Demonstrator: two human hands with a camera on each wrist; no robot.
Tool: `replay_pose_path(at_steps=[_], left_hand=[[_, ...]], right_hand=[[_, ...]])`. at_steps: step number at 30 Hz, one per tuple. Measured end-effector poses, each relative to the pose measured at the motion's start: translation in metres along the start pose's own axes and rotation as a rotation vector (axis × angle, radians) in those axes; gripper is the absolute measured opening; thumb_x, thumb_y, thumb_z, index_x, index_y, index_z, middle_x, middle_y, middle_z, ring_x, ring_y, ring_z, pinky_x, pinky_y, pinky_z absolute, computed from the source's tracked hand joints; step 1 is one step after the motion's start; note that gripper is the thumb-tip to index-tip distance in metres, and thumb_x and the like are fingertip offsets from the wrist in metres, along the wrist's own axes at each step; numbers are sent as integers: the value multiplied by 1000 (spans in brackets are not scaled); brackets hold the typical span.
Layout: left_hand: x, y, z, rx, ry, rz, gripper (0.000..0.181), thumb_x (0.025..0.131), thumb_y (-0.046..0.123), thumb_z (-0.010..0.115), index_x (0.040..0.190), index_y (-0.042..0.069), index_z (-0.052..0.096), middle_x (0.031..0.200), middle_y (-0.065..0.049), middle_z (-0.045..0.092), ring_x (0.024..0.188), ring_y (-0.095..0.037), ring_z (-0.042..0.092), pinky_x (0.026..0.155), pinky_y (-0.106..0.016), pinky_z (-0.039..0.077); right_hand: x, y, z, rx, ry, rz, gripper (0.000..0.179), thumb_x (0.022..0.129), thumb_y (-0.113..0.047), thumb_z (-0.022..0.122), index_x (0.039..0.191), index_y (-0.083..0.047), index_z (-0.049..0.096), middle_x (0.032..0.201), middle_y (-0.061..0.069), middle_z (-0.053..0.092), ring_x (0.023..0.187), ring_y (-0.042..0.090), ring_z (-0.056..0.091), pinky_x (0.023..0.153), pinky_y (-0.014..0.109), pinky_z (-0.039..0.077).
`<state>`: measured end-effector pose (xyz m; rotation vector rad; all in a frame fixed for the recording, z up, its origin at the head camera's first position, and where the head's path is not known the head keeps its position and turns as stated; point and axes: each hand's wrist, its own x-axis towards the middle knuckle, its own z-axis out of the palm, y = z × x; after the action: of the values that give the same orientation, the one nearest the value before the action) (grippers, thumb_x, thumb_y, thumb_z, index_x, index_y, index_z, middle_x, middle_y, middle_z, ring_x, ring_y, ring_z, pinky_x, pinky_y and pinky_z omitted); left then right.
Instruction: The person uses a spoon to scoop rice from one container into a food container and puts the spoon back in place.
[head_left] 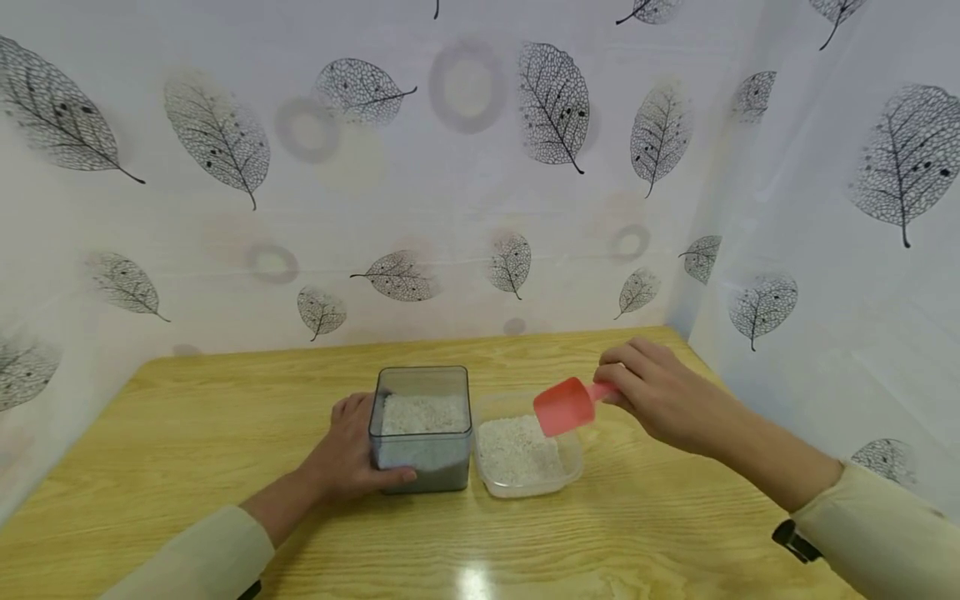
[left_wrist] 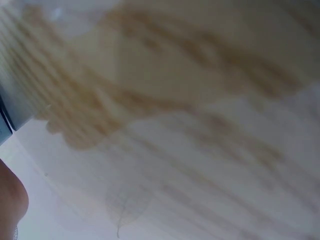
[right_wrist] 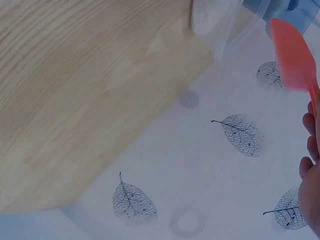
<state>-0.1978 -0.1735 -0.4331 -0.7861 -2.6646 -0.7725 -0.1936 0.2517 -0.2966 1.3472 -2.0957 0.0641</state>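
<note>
My left hand grips a smoky-grey see-through square container from its left side, thumb across the front and fingertips at the back left corner. White grains fill part of it. Close on its right stands a low clear plastic tub, also with white grains inside. My right hand holds a red scoop by its handle, the bowl over the tub's right side. In the right wrist view the scoop shows side-on. The left wrist view catches only a bit of the hand and container.
Both containers stand on a wood-grain table. A pale curtain with leaf prints rises behind the table's back edge and along the right side. A dark strap shows at the right sleeve.
</note>
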Motion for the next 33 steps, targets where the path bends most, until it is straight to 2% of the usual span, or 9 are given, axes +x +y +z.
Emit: replay_pose_path(at_steps=[7, 12, 16, 19, 23, 25, 28, 33], left_hand=[[0, -1, 0, 11, -5, -10, 110, 69, 63, 78, 145, -3, 33, 130, -16, 52, 125, -36, 40, 109, -55, 21], [-1, -1, 0, 9, 0, -3, 110, 68, 62, 78, 144, -5, 33, 129, -17, 52, 125, -36, 41, 109, -55, 22], [0, 0, 0, 4, 4, 2, 110, 68, 62, 78, 143, -5, 34, 129, -16, 52, 124, -36, 41, 109, -54, 22], [0, -1, 0, 5, -1, 2, 109, 69, 63, 78, 143, -4, 34, 130, -15, 51, 125, -36, 40, 109, -54, 22], [1, -2, 1, 4, -7, 3, 107, 70, 65, 77, 142, -2, 35, 130, -15, 51, 125, -35, 40, 109, -54, 21], [1, -1, 0, 2, -12, -1, 107, 70, 65, 77, 142, -1, 35, 131, -15, 51, 125, -36, 40, 109, -54, 21], [1, -1, -1, -1, -12, -5, 107, 70, 65, 77, 142, -2, 35, 131, -15, 51, 125, -36, 40, 109, -54, 21], [1, -1, 0, -13, -7, -3, 105, 70, 64, 78, 142, 0, 36, 131, -14, 51, 125, -35, 39, 109, -54, 20]], right_hand=[[43, -6, 4, 49, 46, 46, 44, 108, -37, 35, 102, -4, 63, 99, 7, 58, 90, 24, 48, 80, 36, 39], [77, -17, 9, 41, 67, 30, 44, 108, -37, 34, 103, -5, 64, 99, 8, 57, 91, 25, 47, 80, 38, 40], [98, -26, 18, 20, 54, 2, 44, 107, -39, 34, 104, -7, 64, 99, 6, 56, 90, 25, 46, 76, 37, 39], [109, -32, 28, -13, 11, -18, 36, 106, -37, 41, 104, -8, 64, 98, 4, 55, 89, 23, 46, 74, 35, 37], [120, -39, 40, -42, -93, -26, 18, 100, -29, 59, 105, -12, 62, 99, 2, 54, 90, 21, 45, 75, 33, 36], [125, -44, 45, -53, -150, -23, 15, 97, -28, 63, 104, -14, 61, 101, 1, 53, 91, 21, 43, 76, 33, 35], [130, -49, 51, -97, -213, -40, 14, 97, -27, 65, 104, -16, 60, 104, 0, 54, 93, 20, 43, 78, 32, 36], [135, -55, 61, -200, -246, -102, 18, 96, -33, 64, 106, -18, 63, 105, -1, 56, 95, 20, 45, 78, 31, 38]])
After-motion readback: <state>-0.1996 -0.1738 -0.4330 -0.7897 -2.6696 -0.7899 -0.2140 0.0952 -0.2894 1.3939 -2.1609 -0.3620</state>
